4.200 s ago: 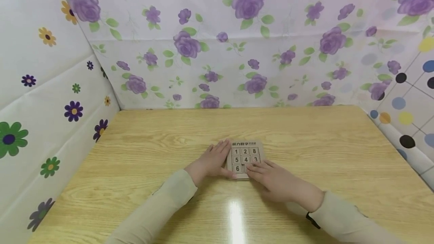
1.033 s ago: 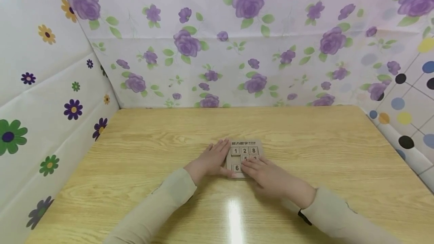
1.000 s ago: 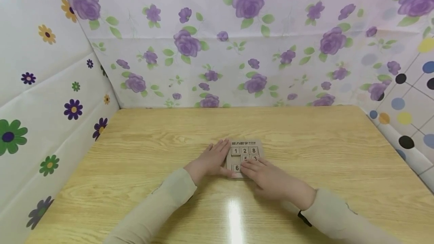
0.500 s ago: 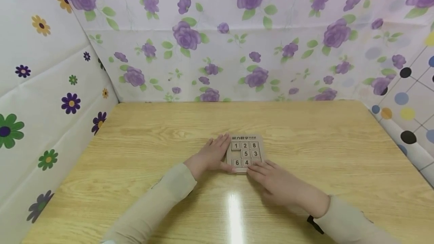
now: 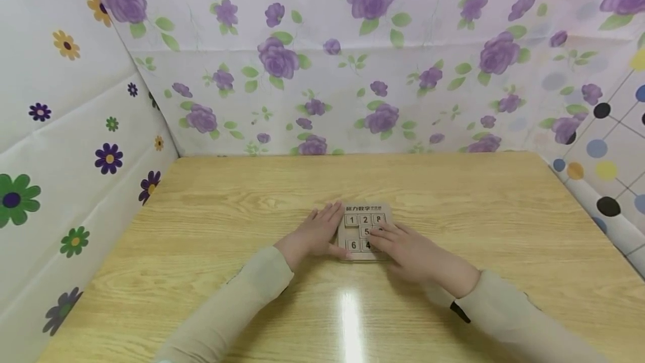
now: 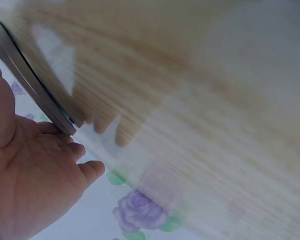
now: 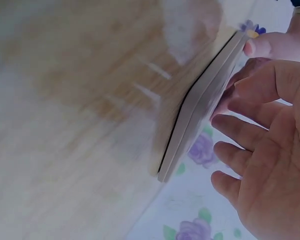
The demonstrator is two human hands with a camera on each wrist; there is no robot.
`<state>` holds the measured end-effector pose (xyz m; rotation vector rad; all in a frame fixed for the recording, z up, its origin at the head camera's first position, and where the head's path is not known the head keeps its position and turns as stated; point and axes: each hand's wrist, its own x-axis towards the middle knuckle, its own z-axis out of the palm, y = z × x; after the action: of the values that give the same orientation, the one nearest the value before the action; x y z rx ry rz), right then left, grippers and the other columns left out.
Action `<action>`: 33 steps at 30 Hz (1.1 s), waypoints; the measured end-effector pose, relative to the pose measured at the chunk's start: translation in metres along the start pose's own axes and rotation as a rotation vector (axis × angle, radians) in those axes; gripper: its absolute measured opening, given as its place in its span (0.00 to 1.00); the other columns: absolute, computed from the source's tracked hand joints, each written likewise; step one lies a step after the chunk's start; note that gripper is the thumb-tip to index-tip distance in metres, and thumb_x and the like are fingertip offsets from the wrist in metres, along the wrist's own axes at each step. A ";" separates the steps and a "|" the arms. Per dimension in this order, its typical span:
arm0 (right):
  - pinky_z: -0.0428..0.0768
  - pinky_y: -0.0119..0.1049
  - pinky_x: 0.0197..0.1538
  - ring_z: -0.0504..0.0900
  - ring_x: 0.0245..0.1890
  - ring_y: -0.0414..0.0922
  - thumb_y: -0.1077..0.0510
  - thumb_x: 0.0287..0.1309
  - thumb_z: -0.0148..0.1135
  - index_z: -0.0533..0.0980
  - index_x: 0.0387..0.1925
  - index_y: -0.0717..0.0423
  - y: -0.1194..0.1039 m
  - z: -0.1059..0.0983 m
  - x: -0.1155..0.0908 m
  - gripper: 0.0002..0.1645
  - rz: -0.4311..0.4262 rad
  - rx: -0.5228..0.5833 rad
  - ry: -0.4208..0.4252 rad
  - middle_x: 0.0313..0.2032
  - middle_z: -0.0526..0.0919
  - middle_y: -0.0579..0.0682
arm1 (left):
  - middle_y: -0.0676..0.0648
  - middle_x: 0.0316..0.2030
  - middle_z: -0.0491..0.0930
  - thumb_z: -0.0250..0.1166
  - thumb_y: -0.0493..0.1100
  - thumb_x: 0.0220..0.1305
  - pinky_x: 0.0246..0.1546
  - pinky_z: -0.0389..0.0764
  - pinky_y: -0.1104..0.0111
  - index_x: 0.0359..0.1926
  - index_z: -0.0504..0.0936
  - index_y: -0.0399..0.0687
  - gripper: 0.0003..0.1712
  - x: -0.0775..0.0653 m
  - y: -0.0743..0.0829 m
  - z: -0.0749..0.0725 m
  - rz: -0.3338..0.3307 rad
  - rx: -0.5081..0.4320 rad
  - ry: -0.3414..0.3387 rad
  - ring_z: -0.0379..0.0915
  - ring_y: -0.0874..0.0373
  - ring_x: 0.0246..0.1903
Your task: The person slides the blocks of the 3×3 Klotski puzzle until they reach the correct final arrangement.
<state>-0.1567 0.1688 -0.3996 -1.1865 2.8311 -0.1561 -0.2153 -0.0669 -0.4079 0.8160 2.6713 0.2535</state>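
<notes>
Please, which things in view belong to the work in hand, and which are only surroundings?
Part of the work:
number board with numbered tiles
left hand, at its left edge
right hand, over its right side

Only surroundings:
wooden table underneath
rose-patterned cloth behind
daisy-patterned cloth, left
dotted cloth, right

On the counter (image 5: 242, 195), before its far edge, lies the number board (image 5: 370, 256), left hand (image 5: 314, 235) at left, right hand (image 5: 410, 251) over its right.

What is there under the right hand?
The right part of the number board. Tile 5 and tile 4 show beside the right hand; numbers further right in those rows are too covered to read.
</notes>
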 end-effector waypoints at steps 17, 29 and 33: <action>0.56 0.57 0.70 0.61 0.68 0.60 0.59 0.54 0.59 0.62 0.67 0.64 -0.009 0.003 0.027 0.38 -0.013 0.077 -0.039 0.67 0.66 0.59 | 0.44 0.75 0.35 0.62 0.73 0.49 0.73 0.40 0.52 0.75 0.38 0.43 0.67 0.002 -0.003 0.003 0.006 0.014 0.013 0.31 0.49 0.74; 0.56 0.58 0.70 0.59 0.69 0.59 0.60 0.56 0.58 0.63 0.66 0.64 -0.007 0.002 0.024 0.36 -0.035 0.075 -0.053 0.67 0.65 0.60 | 0.44 0.75 0.35 0.63 0.72 0.50 0.73 0.40 0.52 0.75 0.39 0.42 0.67 0.002 -0.004 0.005 0.014 0.010 0.020 0.32 0.48 0.74; 0.56 0.58 0.70 0.61 0.68 0.60 0.62 0.54 0.58 0.64 0.65 0.65 -0.008 0.000 0.010 0.35 -0.022 0.063 -0.041 0.66 0.67 0.60 | 0.43 0.75 0.35 0.64 0.71 0.50 0.73 0.40 0.51 0.75 0.39 0.41 0.67 0.004 -0.006 0.005 0.015 0.009 0.026 0.32 0.48 0.74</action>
<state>-0.1577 0.1561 -0.3984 -1.1951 2.7574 -0.2176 -0.2194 -0.0693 -0.4149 0.8415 2.6933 0.2585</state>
